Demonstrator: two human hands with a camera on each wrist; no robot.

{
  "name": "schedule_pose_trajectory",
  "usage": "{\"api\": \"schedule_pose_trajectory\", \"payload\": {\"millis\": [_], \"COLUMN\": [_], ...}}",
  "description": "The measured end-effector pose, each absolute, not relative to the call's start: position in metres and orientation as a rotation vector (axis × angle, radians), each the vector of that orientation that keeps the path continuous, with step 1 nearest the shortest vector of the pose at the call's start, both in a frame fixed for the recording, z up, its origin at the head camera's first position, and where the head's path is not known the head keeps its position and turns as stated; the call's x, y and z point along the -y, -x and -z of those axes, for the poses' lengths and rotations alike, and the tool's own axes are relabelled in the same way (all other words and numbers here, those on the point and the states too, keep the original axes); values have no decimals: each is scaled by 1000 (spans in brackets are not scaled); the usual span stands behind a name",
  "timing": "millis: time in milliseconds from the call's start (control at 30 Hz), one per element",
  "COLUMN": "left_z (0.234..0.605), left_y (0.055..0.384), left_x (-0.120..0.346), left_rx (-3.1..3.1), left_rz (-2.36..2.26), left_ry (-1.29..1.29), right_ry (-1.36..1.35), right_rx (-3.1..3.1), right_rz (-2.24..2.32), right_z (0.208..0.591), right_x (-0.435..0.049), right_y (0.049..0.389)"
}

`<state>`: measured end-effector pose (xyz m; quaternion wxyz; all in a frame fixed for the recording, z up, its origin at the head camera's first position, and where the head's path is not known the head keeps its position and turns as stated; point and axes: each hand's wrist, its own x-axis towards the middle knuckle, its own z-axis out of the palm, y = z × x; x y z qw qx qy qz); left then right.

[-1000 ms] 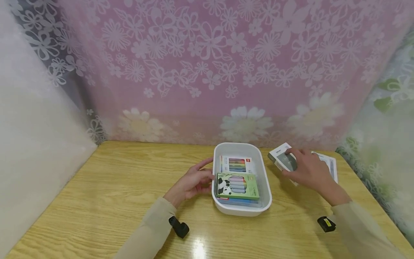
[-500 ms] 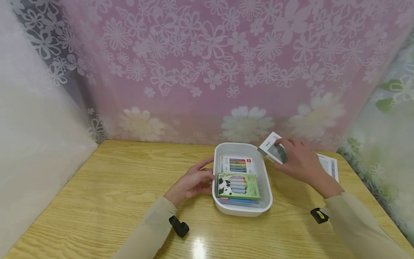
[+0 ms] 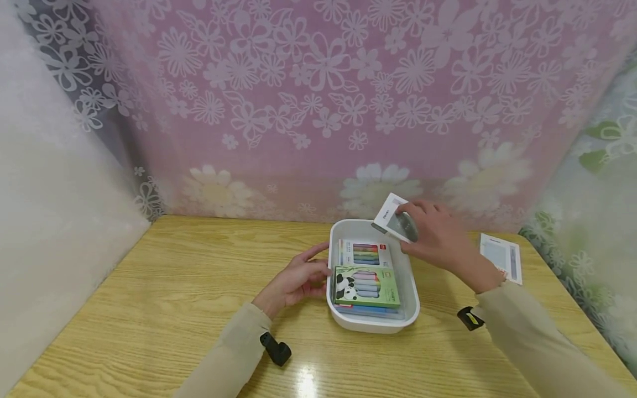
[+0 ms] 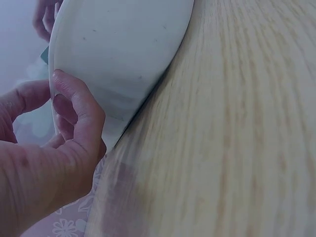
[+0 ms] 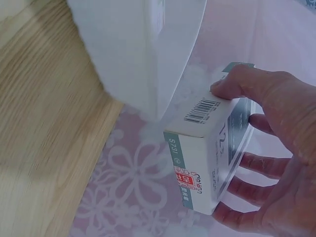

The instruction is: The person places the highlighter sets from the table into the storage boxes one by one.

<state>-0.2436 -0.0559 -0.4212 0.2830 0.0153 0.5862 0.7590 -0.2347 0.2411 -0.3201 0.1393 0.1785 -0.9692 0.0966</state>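
Observation:
My right hand (image 3: 440, 237) grips a white-and-grey box (image 3: 390, 216) above the back right rim of a white plastic bin (image 3: 368, 327). In the right wrist view, the thumb presses the barcode side of the box (image 5: 200, 143), while the fingers wrap its far face. My left hand (image 3: 298, 279) rests against the bin's left side, relaxed fingers touching the rim. Inside the bin lie a white box with coloured sticks pictured (image 3: 365, 252), a green panda box (image 3: 365, 286) and, partly hidden under it, a blue clear pack (image 3: 368, 310).
A flat white packet (image 3: 502, 257) lies on the wooden table (image 3: 199, 309) at the right, partly behind the right forearm. A pink floral curtain (image 3: 278, 110) hangs behind the table's back edge. Pale sheets hang at both sides.
My right hand has lifted the white-and-grey box off the table's right side and moved it left, over the bin's rim. The flat packet shows more now. My left hand stays in place.

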Motion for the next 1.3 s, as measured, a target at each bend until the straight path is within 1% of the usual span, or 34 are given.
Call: {"api": "schedule_pose_trajectory", "payload": {"millis": [533, 1033, 1300], "left_z": [423, 423, 425], "left_y": [246, 247, 249], "left_x": [55, 54, 53], "left_rx": [-1539, -1553, -1550], "left_rz": [-2058, -2060, -2061], "left_ry": [-40, -39, -29], "right_ry": [-728, -884, -905], "right_rx": [2844, 2950, 3004], "right_rz": [-307, -237, -201], "right_z": [324, 341, 349], "right_x": [-205, -194, -191], "right_y": [250, 266, 274]}}
